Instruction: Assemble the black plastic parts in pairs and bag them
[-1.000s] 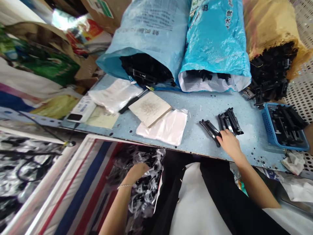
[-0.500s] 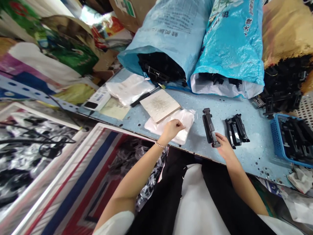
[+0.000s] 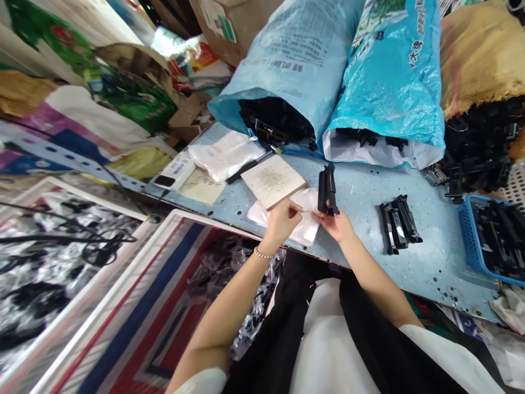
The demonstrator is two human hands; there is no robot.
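My right hand (image 3: 334, 224) grips the near end of a long black plastic part (image 3: 327, 189) and holds it just above the light blue table (image 3: 361, 186). My left hand (image 3: 283, 219) pinches the edge of a clear plastic bag (image 3: 303, 221) on top of a small stack of such bags at the table's front edge. The two hands nearly touch over the bags. A further pair of black parts (image 3: 398, 221) lies on the table to the right.
Two blue sacks (image 3: 287, 60) (image 3: 389, 71) and a brown sack (image 3: 484, 60) of black parts lie at the back. A blue basket (image 3: 467, 230) of parts stands at right. A square tile (image 3: 273, 179), more bags (image 3: 225, 156) and a striped bag (image 3: 135, 323) of packed parts lie to the left.
My left hand rose from the striped bag below to the stack of plastic bags. My right hand carried a black part leftwards from the pile to the bags.
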